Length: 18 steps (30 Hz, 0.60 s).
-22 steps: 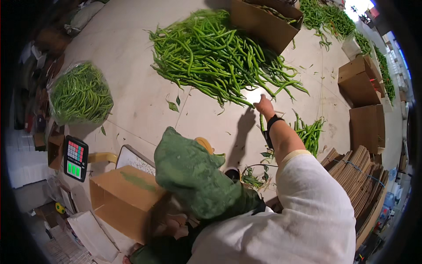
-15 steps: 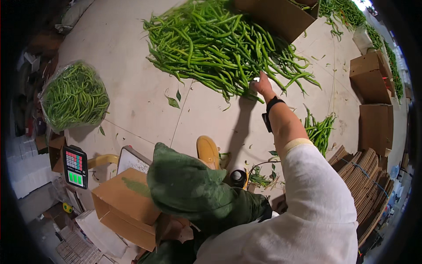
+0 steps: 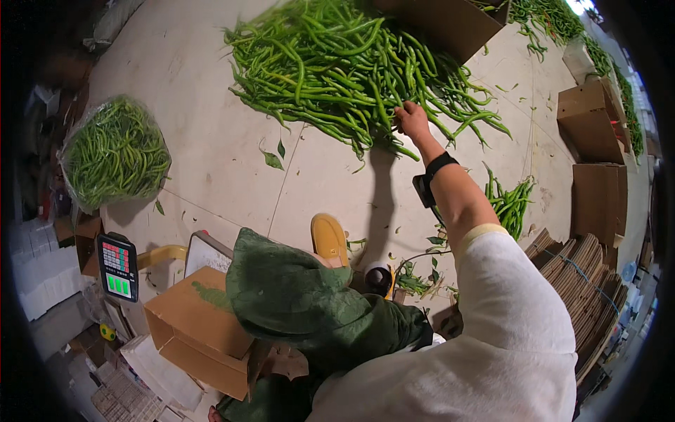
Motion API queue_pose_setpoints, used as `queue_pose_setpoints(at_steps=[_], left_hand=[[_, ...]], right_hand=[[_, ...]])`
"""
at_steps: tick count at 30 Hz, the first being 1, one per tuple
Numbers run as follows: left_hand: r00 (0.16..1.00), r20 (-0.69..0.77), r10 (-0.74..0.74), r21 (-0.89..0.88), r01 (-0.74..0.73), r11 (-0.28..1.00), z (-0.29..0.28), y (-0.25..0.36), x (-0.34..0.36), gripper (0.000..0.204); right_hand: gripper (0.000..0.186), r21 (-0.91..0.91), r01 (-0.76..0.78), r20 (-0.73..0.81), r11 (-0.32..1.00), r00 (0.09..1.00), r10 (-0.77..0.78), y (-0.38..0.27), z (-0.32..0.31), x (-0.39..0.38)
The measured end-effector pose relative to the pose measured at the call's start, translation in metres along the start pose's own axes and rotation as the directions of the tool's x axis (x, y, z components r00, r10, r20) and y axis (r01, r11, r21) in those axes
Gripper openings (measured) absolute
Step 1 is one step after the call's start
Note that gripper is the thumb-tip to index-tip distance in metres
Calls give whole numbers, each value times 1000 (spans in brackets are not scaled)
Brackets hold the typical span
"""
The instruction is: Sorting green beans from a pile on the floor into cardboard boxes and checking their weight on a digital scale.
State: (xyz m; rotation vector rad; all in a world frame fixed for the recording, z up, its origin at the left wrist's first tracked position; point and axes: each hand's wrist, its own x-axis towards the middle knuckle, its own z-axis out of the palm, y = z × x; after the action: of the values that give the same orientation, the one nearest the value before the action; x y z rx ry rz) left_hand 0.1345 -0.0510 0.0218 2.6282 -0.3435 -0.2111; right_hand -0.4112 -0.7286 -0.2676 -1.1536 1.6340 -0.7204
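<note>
A broad pile of long green chili peppers (image 3: 316, 84) lies on the pale floor ahead of me. My right hand (image 3: 413, 121), a black band on its wrist, reaches to the pile's near right edge. Its fingers are curled and pinched among the peppers; which pepper they grip is partly hidden. One loose pepper (image 3: 406, 150) lies just below the hand. My left hand does not show. A smaller heap of green peppers (image 3: 512, 204) rests on the floor to the right of my forearm.
A cardboard box (image 3: 450, 28) stands over the pile's far side. At left are a clear bag of peppers (image 3: 116, 155), a scale display (image 3: 118, 267) and an open carton (image 3: 193, 327). Flattened cardboard (image 3: 580, 281) and more boxes (image 3: 598, 200) line the right.
My right hand has shifted slightly up and left, its fingers curling in at the pile's edge. The whole view has moved slightly; the peppers otherwise look much the same.
</note>
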Motion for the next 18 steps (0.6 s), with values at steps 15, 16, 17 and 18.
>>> queue_pose_setpoints(at_steps=[15,16,17,18], left_hand=[[980,-187,73,-104,-94,990,-5,1,-76,29],[951,-264,163,-97,-194,976,-1,19,-84,26],[946,-251,205,-185,-255,949,1,46,-96,26],[949,-181,259,-204,-294,934,-2,73,-107,26]], right_hand=[[33,781,-347,606,520,622,-495,-132,-18,-243],[33,749,-295,641,593,550,-535,-148,-16,-262],[33,711,-245,684,660,459,-567,-162,-6,-281],[33,672,-120,699,731,430,-572,-177,7,-299]])
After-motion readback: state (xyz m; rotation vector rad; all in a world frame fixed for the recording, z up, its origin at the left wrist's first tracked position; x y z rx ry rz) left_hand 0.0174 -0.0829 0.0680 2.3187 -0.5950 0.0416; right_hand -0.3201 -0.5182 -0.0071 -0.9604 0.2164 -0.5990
